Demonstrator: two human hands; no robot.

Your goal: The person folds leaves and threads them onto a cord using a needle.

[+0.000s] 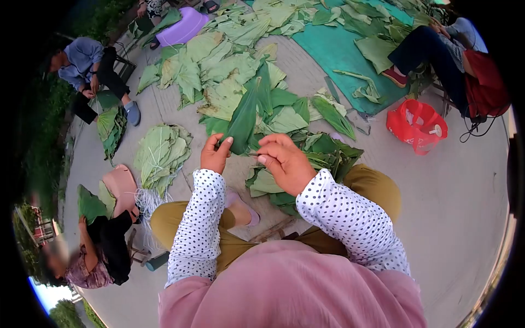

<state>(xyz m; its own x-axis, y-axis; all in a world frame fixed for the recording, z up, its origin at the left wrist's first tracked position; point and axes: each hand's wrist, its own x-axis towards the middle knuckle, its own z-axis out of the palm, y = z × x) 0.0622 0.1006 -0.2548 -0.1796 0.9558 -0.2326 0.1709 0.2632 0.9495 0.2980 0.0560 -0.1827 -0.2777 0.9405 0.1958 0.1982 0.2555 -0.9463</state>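
Note:
Between thumb and fingers, my left hand (216, 154) pinches the lower edge of a large dark green leaf (246, 117), which points up and away from me. My right hand (287, 162) is just to the right, closed in a pinch on a thin dark stem-like thing (254, 154) near the leaf's base. Whether that piece belongs to the leaf is too small to tell. Below the hands, by my knee, lies a heap of darker folded leaves (328, 153). Beyond them, more broad leaves (224, 93) spread over the ground.
A tied leaf bundle (162, 154) lies left, with white strings (153, 208). Coworkers sit on the left (87, 65) and right (432, 54), another at lower left (90, 265). A red basket (402, 123), green mat (328, 54), purple tub (183, 26) and pink basin (121, 186) stand around.

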